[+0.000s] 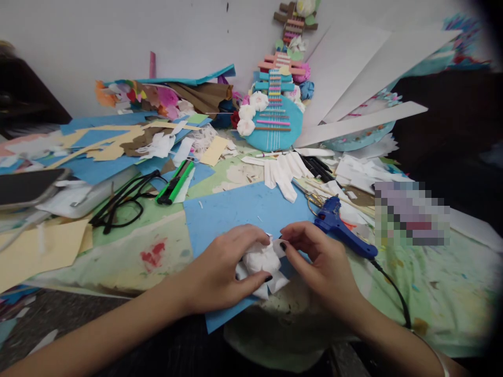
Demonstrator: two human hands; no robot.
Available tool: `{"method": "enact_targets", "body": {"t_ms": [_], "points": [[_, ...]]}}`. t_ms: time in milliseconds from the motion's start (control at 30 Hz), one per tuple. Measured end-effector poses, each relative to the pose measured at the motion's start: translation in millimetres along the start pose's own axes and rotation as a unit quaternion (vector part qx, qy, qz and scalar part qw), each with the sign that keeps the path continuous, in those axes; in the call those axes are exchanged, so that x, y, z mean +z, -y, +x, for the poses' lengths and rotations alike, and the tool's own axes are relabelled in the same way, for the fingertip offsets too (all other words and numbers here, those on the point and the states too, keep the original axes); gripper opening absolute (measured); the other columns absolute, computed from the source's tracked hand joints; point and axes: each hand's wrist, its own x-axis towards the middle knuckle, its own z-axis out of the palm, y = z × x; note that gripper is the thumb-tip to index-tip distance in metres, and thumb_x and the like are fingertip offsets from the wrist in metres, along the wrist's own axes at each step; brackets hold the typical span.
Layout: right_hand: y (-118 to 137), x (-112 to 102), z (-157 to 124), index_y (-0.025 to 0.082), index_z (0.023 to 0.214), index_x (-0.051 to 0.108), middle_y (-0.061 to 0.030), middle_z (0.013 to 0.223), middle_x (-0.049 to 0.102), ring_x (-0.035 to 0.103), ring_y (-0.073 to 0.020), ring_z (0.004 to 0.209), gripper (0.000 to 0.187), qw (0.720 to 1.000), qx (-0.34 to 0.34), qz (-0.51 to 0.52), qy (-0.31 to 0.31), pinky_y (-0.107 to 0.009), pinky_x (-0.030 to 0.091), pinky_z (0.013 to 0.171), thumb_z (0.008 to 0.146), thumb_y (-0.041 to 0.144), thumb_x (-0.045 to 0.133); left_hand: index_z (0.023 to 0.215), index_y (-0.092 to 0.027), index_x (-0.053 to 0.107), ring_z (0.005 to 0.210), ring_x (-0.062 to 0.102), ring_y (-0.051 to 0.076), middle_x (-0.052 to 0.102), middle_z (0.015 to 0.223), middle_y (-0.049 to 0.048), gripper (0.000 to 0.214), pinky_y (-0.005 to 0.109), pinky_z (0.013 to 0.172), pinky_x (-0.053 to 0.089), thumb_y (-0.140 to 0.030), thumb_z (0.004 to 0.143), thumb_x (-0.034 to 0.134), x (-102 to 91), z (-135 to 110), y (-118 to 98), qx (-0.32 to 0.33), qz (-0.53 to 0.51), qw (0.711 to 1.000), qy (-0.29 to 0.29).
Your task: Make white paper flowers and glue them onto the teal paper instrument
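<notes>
At near centre, your left hand [226,267] is cupping the white flower [261,259], your right hand [320,254] pinching its right edge.

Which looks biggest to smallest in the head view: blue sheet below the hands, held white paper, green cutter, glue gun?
1. Blue sheet
2. Held white paper and glue gun: too alike to rank
3. Green cutter

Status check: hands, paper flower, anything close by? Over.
Left hand holding white paper flower between thumb and fingers. Right hand at flower's edge. Blue glue gun close beside right hand.
</notes>
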Motion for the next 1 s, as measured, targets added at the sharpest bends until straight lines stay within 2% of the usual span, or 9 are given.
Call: {"method": "enact_targets", "body": {"t_ms": [233,433,633,767,867,933,1000], "points": [[11.7,3.4,4.5,0.020,0.092,0.057,-0.0013,0.080,0.067,0.062,-0.0130,0.070,0.015,0.992,-0.080,-0.096,-0.008,-0.025,0.050,0.064,0.082,0.008,0.053,0.110,-0.019,0.047,0.107,0.056,0.024,0.060,0.110,0.0102,0.029,0.039,0.091,0.048,-0.023,0.083,0.058,10.4,1.0,-3.9,0.023,0.036,0.999,-0.021],[13.2,9.3,2.6,0.020,0.092,0.056,-0.0035,0.080,0.065,0.060,-0.0173,0.077,0.017,0.970,-0.157,-0.186,-0.028,-0.028,0.048,0.065,0.083,0.006,0.051,0.105,-0.020,0.040,0.092,0.058,0.021,0.057,0.097,0.0059,0.035,0.035,0.076,0.051,-0.022,0.077,0.061,19.5,5.0,-9.6,-0.063,0.021,0.996,-0.051],[14.4,11.8,-1.3,0.020,0.100,0.054,-0.0031,0.085,0.065,0.059,-0.0151,0.077,0.018,0.963,-0.181,-0.200,-0.009,-0.028,0.049,0.069,0.089,0.007,0.048,0.103,-0.020,0.040,0.092,0.056,0.021,0.053,0.098,0.0057,0.039,0.035,0.075,0.051,-0.015,0.070,0.061,22.9,12.4,-11.9,-0.072,0.004,0.996,-0.058],[14.4,9.8,-6.1,0.021,0.107,0.052,-0.0045,0.093,0.067,0.062,-0.0159,0.085,0.025,0.963,-0.191,-0.190,-0.008,-0.029,0.051,0.074,0.089,0.005,0.046,0.098,-0.020,0.047,0.089,0.056,0.022,0.054,0.097,0.0050,0.037,0.037,0.076,0.052,-0.024,0.069,0.070,16.2,14.5,-11.8,-0.078,-0.008,0.996,-0.044],[11.6,8.6,-9.1,0.022,0.112,0.051,-0.0051,0.098,0.067,0.063,-0.0165,0.091,0.030,0.964,-0.189,-0.187,-0.005,-0.029,0.052,0.078,0.089,0.004,0.044,0.103,-0.019,0.052,0.089,0.059,0.022,0.058,0.102,0.0068,0.046,0.037,0.073,0.055,-0.031,0.066,0.076,4.0,13.4,-10.0,-0.108,-0.050,0.992,-0.034],[8.9,8.7,-10.5,0.022,0.114,0.050,-0.0053,0.100,0.067,0.064,-0.0170,0.092,0.030,0.964,-0.191,-0.186,-0.001,-0.030,0.052,0.078,0.090,0.005,0.045,0.106,-0.018,0.055,0.087,0.061,0.020,0.060,0.104,0.0073,0.042,0.033,0.071,0.056,-0.029,0.070,0.073,-5.5,12.6,-8.1,-0.129,-0.093,0.987,-0.014],[6.9,8.9,-11.2,0.023,0.114,0.050,-0.0055,0.100,0.067,0.064,-0.0175,0.092,0.029,0.964,-0.191,-0.184,-0.002,-0.031,0.053,0.079,0.091,0.007,0.045,0.103,-0.018,0.060,0.084,0.063,0.016,0.062,0.103,0.0061,0.026,0.029,0.069,0.056,-0.022,0.078,0.064,-13.8,13.2,-6.2,-0.128,-0.114,0.985,0.016]]}}
